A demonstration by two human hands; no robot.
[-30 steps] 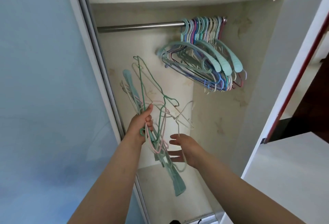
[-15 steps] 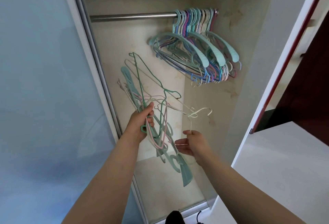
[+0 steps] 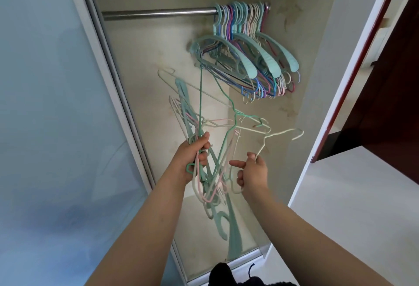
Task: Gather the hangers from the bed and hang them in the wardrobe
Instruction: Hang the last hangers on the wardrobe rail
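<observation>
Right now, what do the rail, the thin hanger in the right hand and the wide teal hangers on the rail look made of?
Rail: metal by its look, a smooth grey tube with a bright sheen.
Thin cream hanger, pinched by the right hand: probably coated wire, slim and matte.
Wide teal hangers: likely moulded plastic, broad ribbed shoulders with a soft gloss.

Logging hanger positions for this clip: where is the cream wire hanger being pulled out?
In the head view, the cream wire hanger is right of centre, pinched by the right hand, just right of the bundle and below the hung hangers.
</observation>
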